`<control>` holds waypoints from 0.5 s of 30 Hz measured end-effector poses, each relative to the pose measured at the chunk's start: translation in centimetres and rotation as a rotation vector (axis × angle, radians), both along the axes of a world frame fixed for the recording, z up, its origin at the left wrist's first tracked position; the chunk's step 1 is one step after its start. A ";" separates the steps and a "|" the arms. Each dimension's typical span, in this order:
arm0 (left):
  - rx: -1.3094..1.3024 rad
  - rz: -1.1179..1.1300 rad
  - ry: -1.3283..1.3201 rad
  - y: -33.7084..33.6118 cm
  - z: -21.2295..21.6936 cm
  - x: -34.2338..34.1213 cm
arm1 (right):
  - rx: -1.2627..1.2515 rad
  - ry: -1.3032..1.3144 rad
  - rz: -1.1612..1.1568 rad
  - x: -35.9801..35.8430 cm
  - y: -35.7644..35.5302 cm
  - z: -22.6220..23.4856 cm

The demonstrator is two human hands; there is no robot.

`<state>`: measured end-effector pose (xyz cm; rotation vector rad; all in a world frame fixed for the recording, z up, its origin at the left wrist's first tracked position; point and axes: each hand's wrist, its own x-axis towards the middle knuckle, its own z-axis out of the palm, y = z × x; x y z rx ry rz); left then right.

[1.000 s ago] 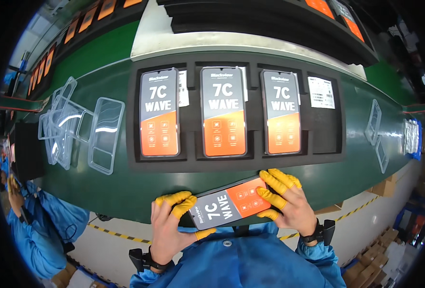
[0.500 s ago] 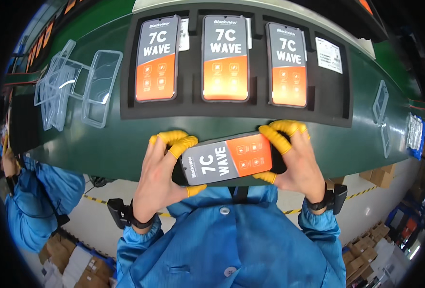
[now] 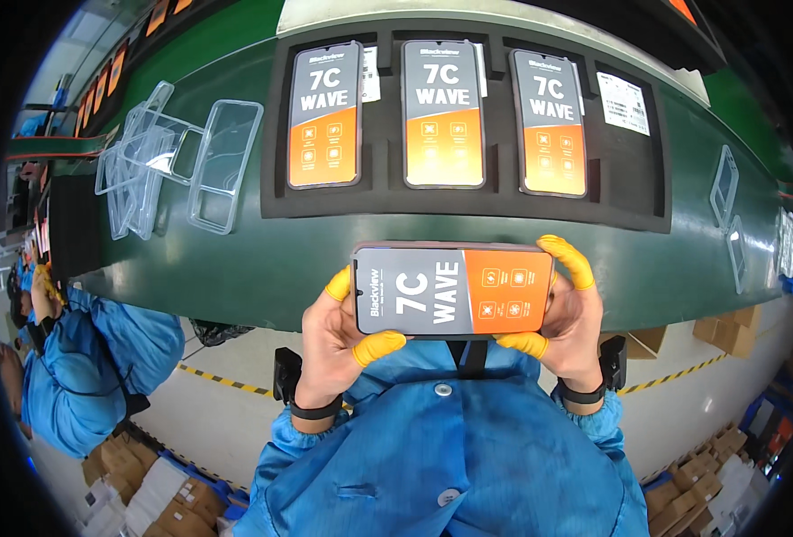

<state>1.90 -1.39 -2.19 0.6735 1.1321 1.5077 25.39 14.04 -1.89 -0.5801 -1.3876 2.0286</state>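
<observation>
A smartphone (image 3: 457,291) with a grey and orange film on its face lies sideways between my hands at the table's near edge. Its left end is gripped by my left hand (image 3: 335,327), the thumb on the lower edge. My right hand (image 3: 572,313) closes on the other end, thumb below and a finger along the top corner. Yellow finger cots cover the fingertips. Beyond, a black foam tray (image 3: 369,204) bears a left phone (image 3: 325,116), a middle phone (image 3: 444,116) and a right phone (image 3: 549,125), with a white label (image 3: 623,103) in the rightmost slot.
Clear phone cases (image 3: 145,166) lie heaped on the green table (image 3: 307,268) at the left, a single clear case (image 3: 224,166) beside them. Two more clear cases (image 3: 724,186) rest at the far right. Another person's blue sleeve (image 3: 137,336) is at the left edge.
The held phone has turned from a slant to nearly level and come up closer to the view. My left fingers have shifted from its top to its left end.
</observation>
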 end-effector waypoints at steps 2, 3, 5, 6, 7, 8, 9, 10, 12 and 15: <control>0.006 0.028 -0.030 0.1 0.4 0.4 | -0.045 -0.005 -0.016 -0.4 -0.1 0.4; 0.009 0.062 -0.059 0.3 0.5 0.7 | -0.091 -0.009 -0.027 -0.4 0.0 0.6; 0.003 0.115 -0.048 0.4 0.3 0.6 | -0.108 0.046 -0.036 -0.7 0.0 0.2; 0.003 0.140 -0.078 0.2 0.2 0.5 | -0.052 0.055 -0.065 -1.2 -0.2 0.0; 0.002 0.166 -0.108 0.0 0.0 0.5 | 0.002 0.065 -0.093 -1.4 -0.4 -0.1; 0.005 0.159 -0.106 0.1 0.0 0.5 | 0.006 0.067 -0.099 -1.2 -0.5 0.2; -0.001 0.183 -0.119 0.2 0.0 0.6 | -0.181 0.158 -0.056 -1.0 -0.5 0.6; -0.007 0.208 -0.131 0.3 0.0 0.5 | -0.368 0.249 -0.010 -0.9 -0.5 0.9; 0.016 0.173 -0.098 0.2 -0.1 0.0 | -0.266 0.133 -0.008 -0.5 -0.6 -0.2; 0.074 0.110 -0.040 0.6 0.2 -0.4 | -0.271 0.047 -0.042 -0.5 -1.2 -0.3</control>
